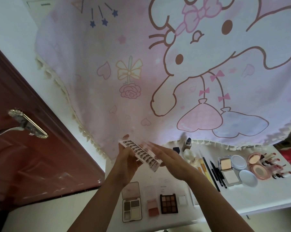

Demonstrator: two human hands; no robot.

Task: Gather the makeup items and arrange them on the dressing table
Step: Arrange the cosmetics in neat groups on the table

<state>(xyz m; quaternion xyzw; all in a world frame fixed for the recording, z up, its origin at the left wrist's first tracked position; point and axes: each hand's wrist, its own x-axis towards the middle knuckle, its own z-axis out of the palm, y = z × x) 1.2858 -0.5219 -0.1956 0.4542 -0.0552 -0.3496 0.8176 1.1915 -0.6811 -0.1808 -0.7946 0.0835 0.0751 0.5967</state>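
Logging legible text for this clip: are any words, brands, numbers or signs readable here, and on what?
No text reads clearly.
On the lash tray in the left hand: small print at its lower end, blurred.
On the white palette lid: one short printed line, too small.
On the lipsticks: dark bands, too small to tell.
On the curtain: drawings only, no lettering.

Faces a white wall [7, 30], covered in large part by a hanging pink cloth [91, 56] printed with a long-eared cartoon animal, bows, hearts and stars, and trimmed with a cream fringe. Shows at left a red-brown panelled door [32, 164] with a silver lever handle [27, 124]. Shows below the cloth a white dressing table [266, 196]. Has soft, even light.
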